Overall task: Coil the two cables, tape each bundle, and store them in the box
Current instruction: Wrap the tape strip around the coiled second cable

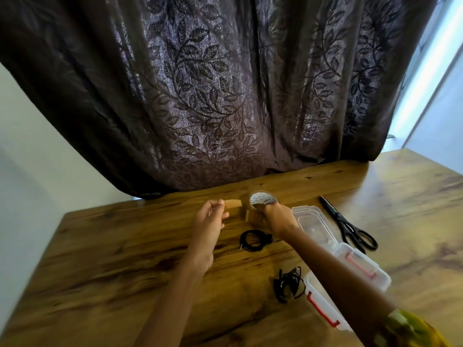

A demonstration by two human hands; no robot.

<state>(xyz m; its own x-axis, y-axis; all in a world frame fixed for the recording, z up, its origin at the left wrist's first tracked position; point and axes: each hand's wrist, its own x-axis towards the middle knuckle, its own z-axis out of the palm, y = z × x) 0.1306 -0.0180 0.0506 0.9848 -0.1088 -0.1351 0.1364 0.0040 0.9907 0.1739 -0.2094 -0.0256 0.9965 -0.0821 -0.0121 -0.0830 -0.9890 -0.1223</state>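
A person pulls a strip of brown tape [233, 203] off a tape roll [260, 209] at the center of the frame, with 2 black cables waiting on the wooden counter [105, 246]. The left hand [209, 216] pinches the free end of the strip between its fingertips, while the right hand [278, 219] is closed around the roll, holding it just above the counter. Just below the roll lies 1 coiled cable [254, 240], wound into a neat ring with its plug poking out at the left; no tape shows on it. Lower down, just left of the box, the second cable [288, 284] sits in a looser bunch, and whether it counts as coiled is hard to judge. The clear box [350, 261] with red latches stands open at the lower right, its lid [313, 221] laid back toward the roll, and nothing can be seen inside. Scissors [350, 229] rest to the right of the lid. By this showing, coiling is largely done; taping is only starting, and both bundles remain to be stored.
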